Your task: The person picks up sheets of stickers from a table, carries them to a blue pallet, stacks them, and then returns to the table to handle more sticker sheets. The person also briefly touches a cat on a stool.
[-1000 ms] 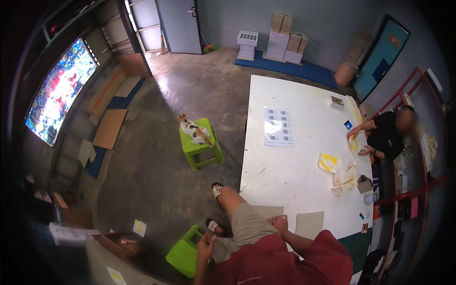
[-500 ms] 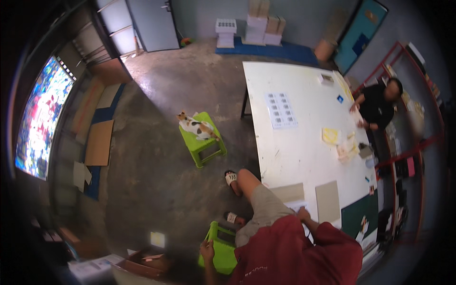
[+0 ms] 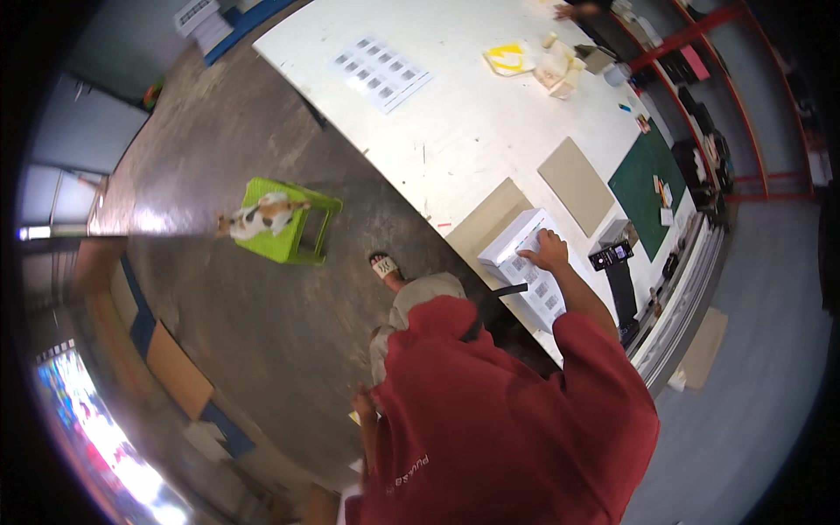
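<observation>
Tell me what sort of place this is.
Probably a workshop or small packing room. A long white work table carries printed label sheets, cardboard pieces and a green cutting mat; the right hand rests on a white box, and red shelving stands beside a concrete floor.

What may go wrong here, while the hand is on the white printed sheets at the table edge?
1. The white printed sheets lie close to the table edge, under the right hand; a push might slide some off.
2. The black tool sits just beside them, so the forearm might knock it.
3. The left hand hangs low, away from the table, so nothing else seems to steady the stack.
</observation>
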`<state>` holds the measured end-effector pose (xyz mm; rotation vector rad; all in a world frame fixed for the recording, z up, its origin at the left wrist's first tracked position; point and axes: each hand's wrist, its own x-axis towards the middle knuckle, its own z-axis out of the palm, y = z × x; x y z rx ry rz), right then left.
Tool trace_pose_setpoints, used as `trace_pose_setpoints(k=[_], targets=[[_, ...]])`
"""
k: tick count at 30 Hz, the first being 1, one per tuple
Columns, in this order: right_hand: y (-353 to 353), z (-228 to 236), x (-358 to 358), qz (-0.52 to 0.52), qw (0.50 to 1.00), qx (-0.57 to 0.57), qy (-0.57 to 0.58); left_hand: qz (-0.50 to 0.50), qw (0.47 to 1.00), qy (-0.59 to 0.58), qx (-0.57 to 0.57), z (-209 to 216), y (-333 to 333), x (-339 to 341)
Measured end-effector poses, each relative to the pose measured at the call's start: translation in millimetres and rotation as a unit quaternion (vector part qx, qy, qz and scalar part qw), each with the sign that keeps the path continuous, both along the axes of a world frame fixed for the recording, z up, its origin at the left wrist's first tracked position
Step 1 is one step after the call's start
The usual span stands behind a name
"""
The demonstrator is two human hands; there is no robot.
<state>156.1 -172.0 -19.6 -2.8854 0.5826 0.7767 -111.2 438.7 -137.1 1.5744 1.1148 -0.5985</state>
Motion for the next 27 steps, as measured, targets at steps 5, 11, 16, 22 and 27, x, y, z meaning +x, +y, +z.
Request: trace_pose_setpoints(k=[5, 11, 16, 22, 27], targets=[[46.8, -16.6, -51.0, -0.151, 0.973, -0.006, -0.177, -0.229, 0.963, -0.112, -0.084, -44.0, 72.0, -0.1], [174.0, -26.7, -145.6, -0.172, 0.941, -0.033, -0.289, -0.079, 0.993, 0.092, -0.004, 11.9, 95.2, 129.1], [257.5, -23.9, -288.7, -0.34, 0.937, 0.037, -0.073, -0.184, 0.976, 0.069, 0.094, -3.8, 128.1, 209.5], [266.8, -53.5, -400.5, -0.629, 0.766, 0.116, 0.062, -0.233, 0.968, 0.026, 0.088, 21.7, 88.1, 296.8], [210.1, -91.9, -403.4, -0.678, 0.717, 0.143, -0.077, -0.344, 0.939, -0.003, 0.025, 14.6, -41.3, 341.5]])
